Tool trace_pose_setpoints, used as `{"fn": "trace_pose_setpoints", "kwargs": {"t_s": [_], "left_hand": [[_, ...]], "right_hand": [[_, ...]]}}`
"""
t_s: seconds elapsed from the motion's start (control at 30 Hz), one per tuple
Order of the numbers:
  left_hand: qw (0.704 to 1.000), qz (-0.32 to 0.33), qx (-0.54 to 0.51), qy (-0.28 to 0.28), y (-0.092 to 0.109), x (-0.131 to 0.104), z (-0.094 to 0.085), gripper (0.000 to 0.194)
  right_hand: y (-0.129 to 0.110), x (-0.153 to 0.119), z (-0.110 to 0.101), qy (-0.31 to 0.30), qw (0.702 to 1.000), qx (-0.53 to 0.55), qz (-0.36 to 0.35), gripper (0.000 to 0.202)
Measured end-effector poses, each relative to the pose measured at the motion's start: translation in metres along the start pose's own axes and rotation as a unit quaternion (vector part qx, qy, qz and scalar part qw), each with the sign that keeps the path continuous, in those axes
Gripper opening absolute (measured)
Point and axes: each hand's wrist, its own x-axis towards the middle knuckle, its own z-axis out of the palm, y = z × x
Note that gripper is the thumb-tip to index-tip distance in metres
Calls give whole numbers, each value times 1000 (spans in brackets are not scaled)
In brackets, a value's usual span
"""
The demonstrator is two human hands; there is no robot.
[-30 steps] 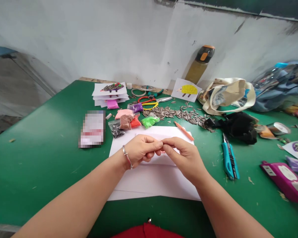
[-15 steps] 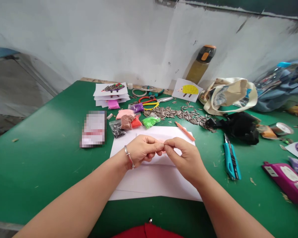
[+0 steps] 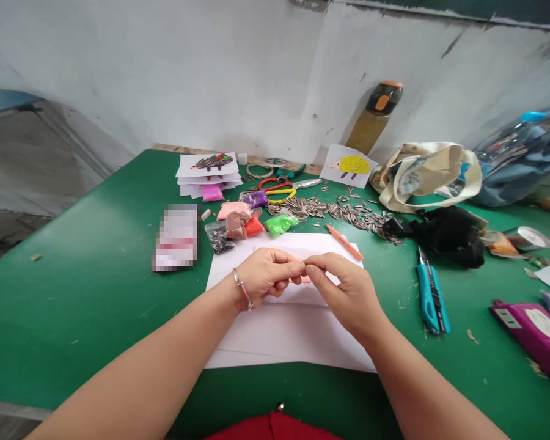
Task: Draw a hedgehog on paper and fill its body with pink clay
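Note:
My left hand point(image 3: 271, 273) and my right hand point(image 3: 341, 284) meet fingertip to fingertip above white paper point(image 3: 293, 333). Both are closed in a pinch, and whatever lies between the tips is too small or hidden to name. Under the fingers a pink patch point(image 3: 305, 279) shows on the paper, mostly covered by my hands. An orange pen-like stick point(image 3: 344, 242) rests at the paper's upper right edge. Small bags of coloured clay, among them brown point(image 3: 237, 225), green point(image 3: 282, 224) and black point(image 3: 219, 237), lie just beyond my left hand.
Sunflower seeds point(image 3: 348, 211) are scattered behind the paper, near scissors point(image 3: 302, 183). A blue utility knife point(image 3: 432, 293) and a magenta case point(image 3: 531, 336) lie to the right. Against the wall stand a bottle point(image 3: 376, 116) and a hedgehog picture point(image 3: 348, 166). A cloth bag point(image 3: 428, 177) sits behind.
My hands keep the same fingertip pinch, with only slight finger movement. The whole view has shifted a little, so things appear slightly farther right.

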Motion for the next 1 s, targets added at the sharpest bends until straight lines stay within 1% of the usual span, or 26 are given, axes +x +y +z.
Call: {"fn": "trace_pose_setpoints", "kwargs": {"t_s": [0.27, 0.53, 0.8, 0.9, 1.0], "left_hand": [[1000, -14, 3, -7, 2, -2, 2, 44], [1000, -7, 1, -8, 1, -1, 1, 38], [1000, -4, -9, -8, 1, -1, 0, 38], [1000, -5, -12, -14, 0, 0, 0, 39], [1000, -2, -18, -15, -1, 0, -1, 40]], "right_hand": [[0, 1, 1, -4, 999, 32, 28, 15], [1, 2, 2, 4, 1000, 6, 12, 17], [-2, 1, 0, 5, 999, 33, 24, 13], [-1, 1, 0, -3, 999, 43, 20, 13], [0, 1, 1, 3, 999, 34, 13, 14]]}}
